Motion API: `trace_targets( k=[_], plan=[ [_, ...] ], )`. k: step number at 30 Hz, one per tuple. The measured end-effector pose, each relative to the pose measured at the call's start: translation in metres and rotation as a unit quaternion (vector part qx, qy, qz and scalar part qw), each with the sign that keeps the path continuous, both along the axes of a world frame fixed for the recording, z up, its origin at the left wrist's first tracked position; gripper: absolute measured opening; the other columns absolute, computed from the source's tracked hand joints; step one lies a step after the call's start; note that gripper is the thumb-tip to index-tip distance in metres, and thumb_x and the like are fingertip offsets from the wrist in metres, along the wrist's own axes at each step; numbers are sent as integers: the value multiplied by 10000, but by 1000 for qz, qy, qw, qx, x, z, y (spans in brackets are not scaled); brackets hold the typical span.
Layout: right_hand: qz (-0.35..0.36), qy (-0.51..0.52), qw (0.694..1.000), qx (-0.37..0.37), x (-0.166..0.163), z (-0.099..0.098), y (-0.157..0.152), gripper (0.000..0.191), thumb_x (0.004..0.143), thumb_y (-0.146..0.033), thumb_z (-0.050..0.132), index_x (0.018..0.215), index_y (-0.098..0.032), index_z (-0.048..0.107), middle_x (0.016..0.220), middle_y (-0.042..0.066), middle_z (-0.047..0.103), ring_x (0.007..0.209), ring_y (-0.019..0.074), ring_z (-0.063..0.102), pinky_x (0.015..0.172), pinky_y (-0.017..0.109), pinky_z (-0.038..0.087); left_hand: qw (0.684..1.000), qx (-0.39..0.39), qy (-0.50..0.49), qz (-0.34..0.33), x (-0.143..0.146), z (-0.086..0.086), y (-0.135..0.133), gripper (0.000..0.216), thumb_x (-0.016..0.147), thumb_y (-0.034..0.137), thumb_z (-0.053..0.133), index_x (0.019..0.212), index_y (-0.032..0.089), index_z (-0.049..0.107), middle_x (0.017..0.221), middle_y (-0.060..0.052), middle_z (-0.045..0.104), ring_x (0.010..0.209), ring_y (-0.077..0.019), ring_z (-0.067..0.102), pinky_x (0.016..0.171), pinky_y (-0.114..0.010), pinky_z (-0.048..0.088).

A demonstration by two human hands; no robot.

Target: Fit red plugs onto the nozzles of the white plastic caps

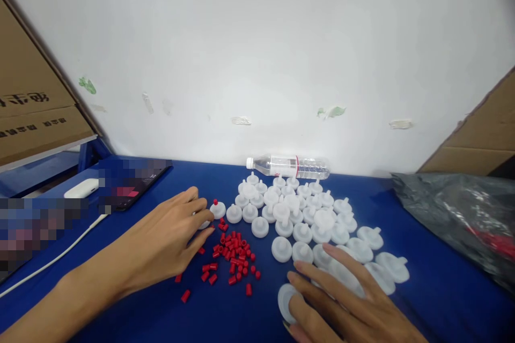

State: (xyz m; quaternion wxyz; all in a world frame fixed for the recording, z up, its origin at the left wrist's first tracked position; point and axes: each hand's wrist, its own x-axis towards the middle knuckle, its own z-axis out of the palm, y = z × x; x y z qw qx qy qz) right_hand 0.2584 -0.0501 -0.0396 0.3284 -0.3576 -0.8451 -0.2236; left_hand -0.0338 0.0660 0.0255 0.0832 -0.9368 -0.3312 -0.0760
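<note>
Several white round plastic caps with a centre stub lie spread over the blue table. A pile of small red plastic caps lies left of them. My left hand rests beside the red pile, fingers curled around a white cap at its fingertips. Just beyond it stands a white cap with a red tip fitted. My right hand lies flat with fingers stretched out over the nearest white caps, thumb on one white cap.
A clear water bottle lies on its side against the white wall. A phone, a white charger case and a white cable sit at left. A black plastic bag fills the right. Cardboard boxes stand on both sides.
</note>
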Motion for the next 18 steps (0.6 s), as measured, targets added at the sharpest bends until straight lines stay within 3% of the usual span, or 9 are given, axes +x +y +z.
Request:
trace_targets(
  k=[6,9,12,18],
  plan=[
    [8,-27,999,-30,0,-2,1,294,1102,-212,412,1120,-237,705,955,-65,779,1007,84,711,1313,429,133,999,-13,28,-19,-1,-12,5,317,1042,125,423,841,206,654,801,-42,622,805,-233,536,783,-384,425],
    [4,-42,999,-27,-1,-2,2,328,1111,-217,386,1230,-201,691,956,-54,775,992,85,706,1313,432,122,1000,-21,8,-20,-1,-12,6,284,1055,161,408,914,200,651,827,-44,629,817,-241,547,761,-386,440],
    [5,-31,999,-21,-3,-2,2,304,1108,-240,420,1178,-214,715,972,-63,776,989,82,707,1312,420,136,998,-28,-49,-22,2,-9,2,195,1058,216,434,1003,205,620,857,-25,631,812,-221,561,748,-370,457],
    [-24,20,999,-33,-4,5,-4,328,1109,-244,402,1104,-245,730,1117,-48,781,1062,91,711,1199,280,343,964,-16,-229,-135,26,-7,-32,159,987,87,525,1055,210,600,919,10,692,815,-126,622,788,-266,518]
  ],
)
